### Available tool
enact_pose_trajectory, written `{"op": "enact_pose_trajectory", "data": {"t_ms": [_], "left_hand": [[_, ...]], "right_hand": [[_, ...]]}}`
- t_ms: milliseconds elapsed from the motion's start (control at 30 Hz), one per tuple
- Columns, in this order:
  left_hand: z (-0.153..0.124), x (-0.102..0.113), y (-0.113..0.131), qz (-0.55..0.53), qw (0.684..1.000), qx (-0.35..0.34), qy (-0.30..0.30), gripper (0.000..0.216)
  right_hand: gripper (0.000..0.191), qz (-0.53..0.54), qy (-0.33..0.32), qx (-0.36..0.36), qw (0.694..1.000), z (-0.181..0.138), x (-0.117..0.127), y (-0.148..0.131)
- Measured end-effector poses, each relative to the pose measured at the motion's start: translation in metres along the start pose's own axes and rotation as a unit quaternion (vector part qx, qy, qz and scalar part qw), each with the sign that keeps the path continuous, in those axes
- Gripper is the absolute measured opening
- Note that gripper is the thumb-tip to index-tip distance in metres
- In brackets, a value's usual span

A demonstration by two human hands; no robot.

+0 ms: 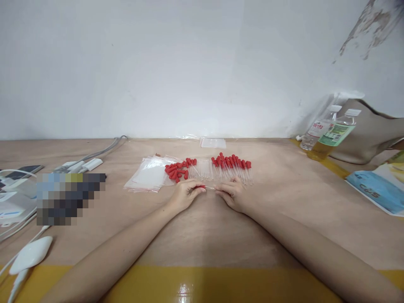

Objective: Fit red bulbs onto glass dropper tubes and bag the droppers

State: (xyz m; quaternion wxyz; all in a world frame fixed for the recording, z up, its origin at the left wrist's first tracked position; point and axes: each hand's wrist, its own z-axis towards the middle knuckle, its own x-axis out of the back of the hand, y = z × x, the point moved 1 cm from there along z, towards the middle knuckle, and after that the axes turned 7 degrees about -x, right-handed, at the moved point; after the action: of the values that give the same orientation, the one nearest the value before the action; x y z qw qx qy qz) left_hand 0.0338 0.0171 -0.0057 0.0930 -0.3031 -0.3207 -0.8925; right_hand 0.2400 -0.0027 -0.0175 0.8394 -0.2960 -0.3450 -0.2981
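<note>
My left hand (187,194) pinches a red rubber bulb (200,186), its tip showing past the fingers. From the bulb a thin clear dropper tube (210,188) runs across to my right hand (232,193), whose fingers are closed on its other end. Just behind my left hand lies a heap of loose red rubber bulbs (174,171). Clear bare tubes (204,167) lie side by side behind the gap between my hands. Beyond my right hand is a row of droppers with red bulbs (231,164), their tubes pointing toward me.
Clear plastic bags (148,174) are stacked left of the bulbs, and a small clear bag (213,143) lies by the wall. Chargers and cables (77,166) occupy the left side. Two drink bottles (333,136), a grey bag (362,130) and a blue packet (375,189) are at right.
</note>
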Motion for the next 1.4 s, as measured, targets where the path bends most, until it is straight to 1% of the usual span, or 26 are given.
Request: {"op": "enact_pose_trajectory", "data": {"t_ms": [167, 267, 400, 533, 700, 900, 1000, 1100, 1200, 1267, 1300, 1333, 1400], "left_hand": [[0.000, 0.001, 0.005, -0.012, 0.999, -0.025, -0.043, 0.015], [-0.001, 0.002, 0.007, -0.003, 0.998, -0.022, -0.066, 0.015], [-0.002, 0.001, 0.007, 0.032, 0.996, -0.015, -0.087, 0.019], [-0.003, -0.001, 0.006, 0.060, 0.992, -0.035, -0.105, 0.019], [-0.003, -0.001, 0.007, 0.082, 0.989, -0.048, -0.115, 0.017], [-0.003, -0.001, 0.012, 0.084, 0.988, -0.061, -0.116, 0.016], [-0.004, -0.001, 0.011, 0.086, 0.987, -0.069, -0.120, 0.018], [-0.002, -0.001, 0.008, 0.094, 0.984, -0.083, -0.125, 0.018], [0.000, 0.001, 0.005, 0.110, 0.982, -0.102, -0.115, 0.017], [0.000, 0.004, 0.004, 0.122, 0.982, -0.109, -0.091, 0.017], [0.000, 0.006, 0.003, 0.130, 0.983, -0.108, -0.072, 0.020], [0.000, 0.008, 0.002, 0.143, 0.983, -0.103, -0.050, 0.024], [-0.001, 0.014, -0.001, 0.181, 0.980, -0.081, -0.011, 0.027]], "right_hand": [[0.021, 0.001, -0.025, 0.018, 1.000, 0.004, 0.004, 0.005], [0.021, -0.018, -0.035, 0.030, 0.999, 0.007, 0.006, 0.006], [0.022, -0.065, -0.033, 0.039, 0.997, 0.009, 0.010, 0.000], [0.023, -0.096, -0.036, 0.042, 0.994, 0.007, 0.012, -0.007], [0.023, -0.101, -0.042, 0.021, 0.994, 0.006, 0.007, -0.011], [0.028, -0.052, -0.081, -0.001, 0.995, 0.009, 0.005, -0.017], [0.028, -0.035, -0.089, -0.016, 0.995, 0.010, 0.002, -0.019], [0.027, -0.042, -0.099, -0.034, 0.994, 0.011, 0.001, -0.021], [0.026, -0.065, -0.105, -0.036, 0.992, 0.015, 0.007, -0.024], [0.022, -0.067, -0.111, -0.030, 0.991, 0.018, 0.015, -0.024], [0.020, -0.060, -0.116, -0.036, 0.991, 0.021, 0.019, -0.022], [0.019, -0.048, -0.122, -0.052, 0.990, 0.023, 0.022, -0.019], [0.019, -0.021, -0.126, -0.111, 0.986, 0.030, 0.027, -0.011]]}}
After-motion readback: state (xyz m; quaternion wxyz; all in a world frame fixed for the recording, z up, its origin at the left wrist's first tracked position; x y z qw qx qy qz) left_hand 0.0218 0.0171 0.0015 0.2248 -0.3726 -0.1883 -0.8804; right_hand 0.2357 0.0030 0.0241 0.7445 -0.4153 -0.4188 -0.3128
